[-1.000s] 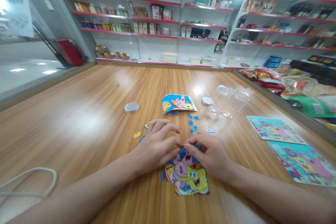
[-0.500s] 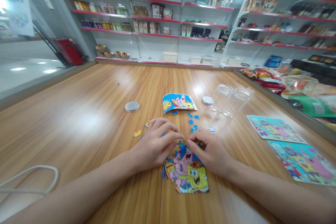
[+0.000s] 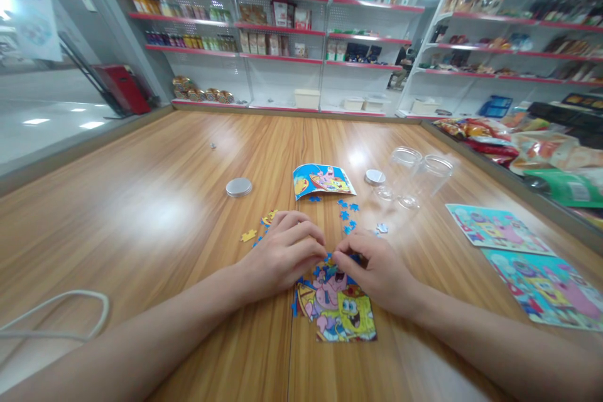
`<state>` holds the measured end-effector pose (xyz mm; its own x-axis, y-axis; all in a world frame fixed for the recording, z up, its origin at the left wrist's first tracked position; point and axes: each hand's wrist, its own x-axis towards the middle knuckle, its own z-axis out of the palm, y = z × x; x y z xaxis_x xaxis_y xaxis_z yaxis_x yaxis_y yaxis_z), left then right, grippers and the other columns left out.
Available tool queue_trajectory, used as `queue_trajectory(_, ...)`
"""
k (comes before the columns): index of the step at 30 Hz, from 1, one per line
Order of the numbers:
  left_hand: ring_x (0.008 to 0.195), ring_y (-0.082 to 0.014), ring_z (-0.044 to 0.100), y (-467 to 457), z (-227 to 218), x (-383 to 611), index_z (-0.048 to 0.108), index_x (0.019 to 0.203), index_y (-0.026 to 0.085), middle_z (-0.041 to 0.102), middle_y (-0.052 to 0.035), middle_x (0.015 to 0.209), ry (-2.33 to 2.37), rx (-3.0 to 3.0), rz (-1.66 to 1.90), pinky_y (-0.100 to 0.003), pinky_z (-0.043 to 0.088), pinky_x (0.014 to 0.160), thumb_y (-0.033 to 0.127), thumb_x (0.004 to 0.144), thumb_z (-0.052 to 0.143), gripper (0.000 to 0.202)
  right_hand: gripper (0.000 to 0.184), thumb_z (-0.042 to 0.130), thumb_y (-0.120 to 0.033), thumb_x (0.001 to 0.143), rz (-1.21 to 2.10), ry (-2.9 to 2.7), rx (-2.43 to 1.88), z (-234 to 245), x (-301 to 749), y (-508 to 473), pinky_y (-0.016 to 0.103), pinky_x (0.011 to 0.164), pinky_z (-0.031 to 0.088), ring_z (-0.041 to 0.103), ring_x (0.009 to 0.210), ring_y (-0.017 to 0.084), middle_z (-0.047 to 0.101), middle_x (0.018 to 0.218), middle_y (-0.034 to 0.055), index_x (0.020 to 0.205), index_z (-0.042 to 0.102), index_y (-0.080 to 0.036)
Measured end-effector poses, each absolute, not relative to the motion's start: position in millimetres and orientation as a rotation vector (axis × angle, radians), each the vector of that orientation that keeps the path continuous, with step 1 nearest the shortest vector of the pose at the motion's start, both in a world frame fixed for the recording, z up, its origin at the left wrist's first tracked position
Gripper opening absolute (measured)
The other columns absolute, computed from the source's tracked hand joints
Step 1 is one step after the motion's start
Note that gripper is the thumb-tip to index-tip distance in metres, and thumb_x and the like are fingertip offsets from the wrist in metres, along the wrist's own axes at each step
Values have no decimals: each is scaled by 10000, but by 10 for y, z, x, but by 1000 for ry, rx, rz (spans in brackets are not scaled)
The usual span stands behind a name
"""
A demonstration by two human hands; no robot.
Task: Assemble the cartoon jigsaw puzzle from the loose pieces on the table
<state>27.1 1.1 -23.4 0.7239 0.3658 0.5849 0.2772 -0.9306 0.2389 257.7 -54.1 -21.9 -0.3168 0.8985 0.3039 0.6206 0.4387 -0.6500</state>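
A partly assembled jigsaw puzzle (image 3: 351,314) with a yellow sponge character and a pink starfish lies flat in front of me. My right hand (image 3: 377,267) is at its upper right edge, thumb and forefinger pinched on a small puzzle piece, mostly hidden. Across from it, my left hand (image 3: 287,251) curls over the puzzle's upper left, its fingertips drawn together beside the right ones; whatever they hold is hidden. Loose blue puzzle pieces (image 3: 345,216) lie beyond my hands, and a yellow puzzle piece (image 3: 249,235) rests to the left. Behind them stands a curved reference picture (image 3: 325,181).
Two clear plastic jars (image 3: 436,173) stand at the right behind a silver lid (image 3: 375,176); another lid (image 3: 239,186) lies left. Two printed picture sheets (image 3: 546,282) are at the right. A white cable (image 3: 101,308) loops at the left. Stocked shelves (image 3: 277,56) line the back.
My left fingers have drawn closer together and curled down toward the puzzle's top edge. The right hand keeps its pinch in nearly the same spot. The view has shifted slightly.
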Motion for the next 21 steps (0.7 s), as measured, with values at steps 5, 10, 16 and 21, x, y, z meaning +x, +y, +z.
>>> queue_trajectory(5, 1016, -199, 541, 28, -211, 250, 655, 990, 216, 695, -15, 1007, 683, 2744, 1042, -399, 346, 926, 183, 972, 612, 57, 183, 597, -266, 964, 511, -2041, -1285, -224, 2581, -535, 310, 733, 398, 572, 788, 171, 631, 762, -2, 791, 634, -216)
queue_trajectory(10, 980, -203, 556, 51, -181, 236, 673, 951, 198, 688, -32, 972, 840, 2679, 1061, -397, 366, 887, 203, 975, 593, 84, 134, 592, -245, 961, 356, -2013, -1311, -237, 2615, -510, 329, 746, 389, 569, 778, 175, 630, 770, -2, 838, 639, -214)
queue_trajectory(16, 1043, -223, 547, 73, -226, 236, 697, 926, 215, 673, -37, 1027, 841, 2715, 1004, -422, 366, 913, 103, 923, 571, 168, 146, 552, -148, 941, 233, -2130, -1292, -205, 2620, -528, 366, 821, 410, 583, 897, 208, 657, 910, 35, 1011, 664, -211)
queue_trajectory(21, 1066, -231, 534, 95, -267, 229, 710, 909, 220, 654, -42, 1058, 921, 2700, 947, -433, 380, 923, 131, 920, 586, 153, 278, 590, -180, 914, 197, -2221, -1326, -227, 2615, -548, 417, 913, 443, 560, 1047, 256, 621, 1107, 90, 1183, 656, -206)
